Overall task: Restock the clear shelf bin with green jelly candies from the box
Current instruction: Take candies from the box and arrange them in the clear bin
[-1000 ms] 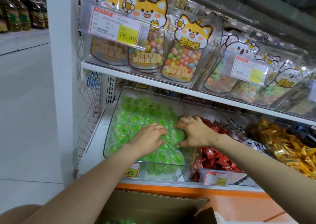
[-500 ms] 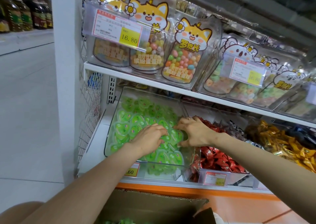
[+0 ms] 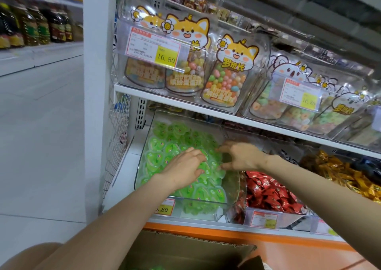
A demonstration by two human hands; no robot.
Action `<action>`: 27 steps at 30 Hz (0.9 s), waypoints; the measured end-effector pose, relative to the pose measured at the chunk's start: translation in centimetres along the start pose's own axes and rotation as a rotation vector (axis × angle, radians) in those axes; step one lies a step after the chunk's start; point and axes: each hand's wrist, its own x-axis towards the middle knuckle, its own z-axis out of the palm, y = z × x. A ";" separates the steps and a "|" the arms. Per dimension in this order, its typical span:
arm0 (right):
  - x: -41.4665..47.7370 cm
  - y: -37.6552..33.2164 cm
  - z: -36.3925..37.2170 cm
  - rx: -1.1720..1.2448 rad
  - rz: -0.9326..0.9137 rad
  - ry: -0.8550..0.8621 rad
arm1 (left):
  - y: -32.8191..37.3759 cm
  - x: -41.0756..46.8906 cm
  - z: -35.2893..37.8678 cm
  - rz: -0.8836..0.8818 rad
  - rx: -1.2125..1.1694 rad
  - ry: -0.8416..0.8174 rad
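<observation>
Head view: a clear bin (image 3: 142,167) on the lower shelf (image 3: 123,175) of a shop aisle is shown nearly filled with green jelly candies (image 3: 162,145), heaped up to its front wall. Both hands are held inside the bin, on top of the heap. The left hand (image 3: 183,166) is laid palm down near the middle, its fingers straight and spread, with nothing gripped. The right hand (image 3: 241,156) is poised just beside it towards the bin's right rear, its fingers bent and fanned over the candies; no candy can be made out in its hold, though the hand is blurred.

A thinner, darker patch is seen along the right wall, directly under the right hand, so the levelling of the heap is judged to be the step in hand. The cardboard box (image 3: 185,253) is placed below the shelf edge, nearer the person and between the two forearms. Any further handful would therefore have to be fetched downward and back towards the body; the left hand, being closer to the bin's front, is judged slightly nearer. Red wrapped sweets (image 3: 268,193) are stocked in the neighbouring bin.
</observation>
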 end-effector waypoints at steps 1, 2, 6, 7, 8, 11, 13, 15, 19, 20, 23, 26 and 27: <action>0.6 0.2 -0.5 0.075 0.010 0.018 | -0.1 -0.3 -0.4 0.000 0.006 0.016; 1.3 0.3 -0.8 0.150 0.014 0.042 | -0.2 -0.6 -0.8 -0.002 0.015 0.024; 5.5 -1.5 -0.8 0.380 0.038 0.172 | -1.1 -1.9 -1.7 -0.032 0.049 0.006; 6.8 -2.5 -0.8 0.417 0.047 0.197 | -1.5 -2.2 -1.9 -0.045 0.050 -0.002; 8.1 -3.4 -0.7 0.453 0.060 0.214 | -1.8 -2.4 -2.1 -0.059 0.054 -0.007; 11.9 -5.5 -0.2 0.545 0.107 0.235 | -2.9 -3.2 -2.6 -0.100 0.066 0.004; 13.5 -6.1 0.3 0.528 0.132 0.221 | -3.5 -3.5 -3.0 -0.105 0.075 0.027; 14.4 -6.3 0.5 0.522 0.146 0.212 | -3.8 -3.7 -3.2 -0.103 0.064 0.041; 12.9 -6.0 -0.4 0.697 0.160 0.237 | -3.7 -3.6 -3.2 -0.160 -0.043 0.118; 11.9 -5.6 -0.7 0.768 0.170 0.235 | -3.4 -3.5 -3.2 -0.199 -0.093 0.158; 7.3 -4.8 -1.5 0.867 0.157 0.188 | -2.0 -2.8 -2.9 -0.316 -0.241 0.261; 2.2 -4.4 -1.3 1.025 0.124 0.164 | 0.0 -1.7 -2.3 -0.373 -0.450 0.277; 0.8 -4.3 -1.0 1.028 0.126 0.180 | 0.8 -1.5 -2.0 -0.359 -0.509 0.264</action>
